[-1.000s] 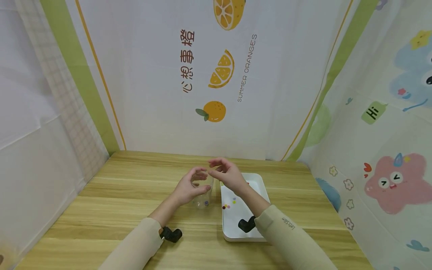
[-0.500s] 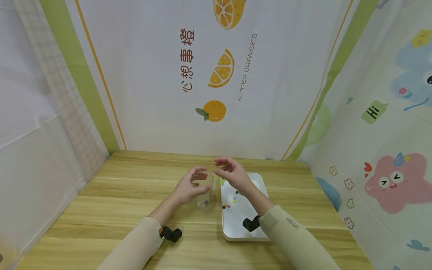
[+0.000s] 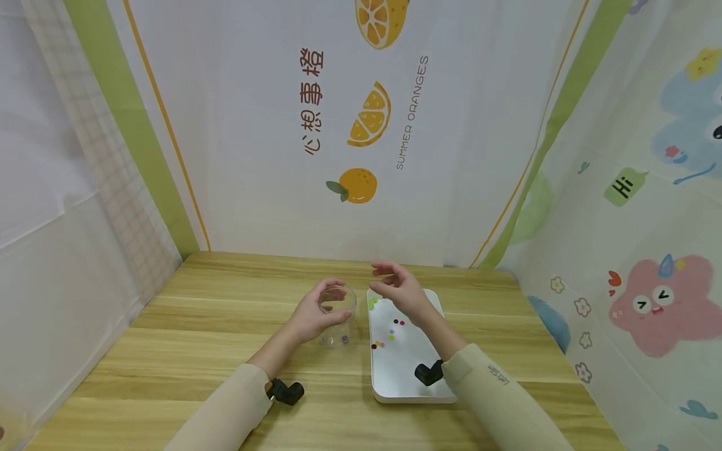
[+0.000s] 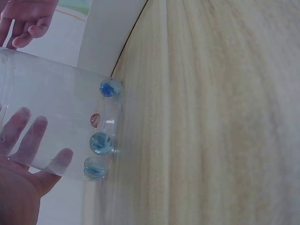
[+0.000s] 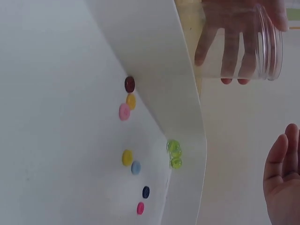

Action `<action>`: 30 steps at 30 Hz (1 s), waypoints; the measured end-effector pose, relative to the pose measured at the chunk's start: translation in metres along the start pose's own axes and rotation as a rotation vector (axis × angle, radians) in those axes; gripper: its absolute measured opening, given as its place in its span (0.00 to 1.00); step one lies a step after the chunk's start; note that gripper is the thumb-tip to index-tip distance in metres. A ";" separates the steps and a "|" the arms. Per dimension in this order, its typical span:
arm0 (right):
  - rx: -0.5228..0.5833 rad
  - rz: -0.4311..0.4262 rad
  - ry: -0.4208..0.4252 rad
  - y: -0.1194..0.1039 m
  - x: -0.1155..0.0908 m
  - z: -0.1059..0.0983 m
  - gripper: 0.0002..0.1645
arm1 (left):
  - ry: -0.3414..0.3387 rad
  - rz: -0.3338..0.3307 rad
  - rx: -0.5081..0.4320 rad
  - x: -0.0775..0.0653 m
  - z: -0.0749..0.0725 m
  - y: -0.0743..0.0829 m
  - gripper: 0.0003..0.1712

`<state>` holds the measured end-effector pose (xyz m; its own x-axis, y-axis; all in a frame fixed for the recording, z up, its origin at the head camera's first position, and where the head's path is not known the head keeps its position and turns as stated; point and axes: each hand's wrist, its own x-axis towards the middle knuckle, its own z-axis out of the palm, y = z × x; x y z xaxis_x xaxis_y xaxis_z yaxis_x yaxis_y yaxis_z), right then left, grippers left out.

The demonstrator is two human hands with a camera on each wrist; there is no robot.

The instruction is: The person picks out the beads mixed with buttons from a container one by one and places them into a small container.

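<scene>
My left hand (image 3: pixel 316 316) grips a clear plastic jar (image 4: pixel 56 93) around its side. The jar stands upright on the wooden table with its mouth uncovered. Several marbles lie at its bottom, among them a blue-swirled marble (image 4: pixel 110 87) and a smaller reddish one (image 4: pixel 95 120). Above the far end of a white tray (image 3: pixel 395 379), my right hand (image 3: pixel 403 297) hovers with relaxed, slightly bent fingers and nothing visible in them. Inside the tray lie several loose buttons, including a pink button (image 5: pixel 124 111) and a yellow button (image 5: pixel 127 157). Green marbles (image 5: pixel 174 152) cluster in its far left corner.
The tray stands just right of the jar, its raised wall (image 5: pixel 187 117) between them. Wood-grain tabletop (image 3: pixel 225 326) extends around both. A printed cloth (image 3: pixel 254 207) hangs behind the table, and another patterned cloth (image 3: pixel 586 250) hangs along the right.
My right hand has moved right, from beside the jar's mouth to over the tray, uncovering more buttons. Another marble now shows at the jar's bottom left. My left hand has stayed still.
</scene>
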<state>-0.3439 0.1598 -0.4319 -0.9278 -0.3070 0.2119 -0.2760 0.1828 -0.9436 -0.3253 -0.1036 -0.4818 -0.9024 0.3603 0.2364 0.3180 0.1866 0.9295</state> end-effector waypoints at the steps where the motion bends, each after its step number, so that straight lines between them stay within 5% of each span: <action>1: 0.000 0.005 0.002 0.000 0.000 -0.002 0.30 | 0.001 0.000 0.001 0.000 0.000 0.000 0.37; 30: 0.031 0.136 0.174 0.026 -0.003 -0.048 0.28 | 0.001 -0.001 -0.009 -0.001 0.001 0.005 0.37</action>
<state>-0.3607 0.2104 -0.4449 -0.9861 -0.1151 0.1201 -0.1397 0.1815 -0.9734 -0.3225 -0.1018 -0.4783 -0.9028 0.3597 0.2358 0.3148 0.1789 0.9322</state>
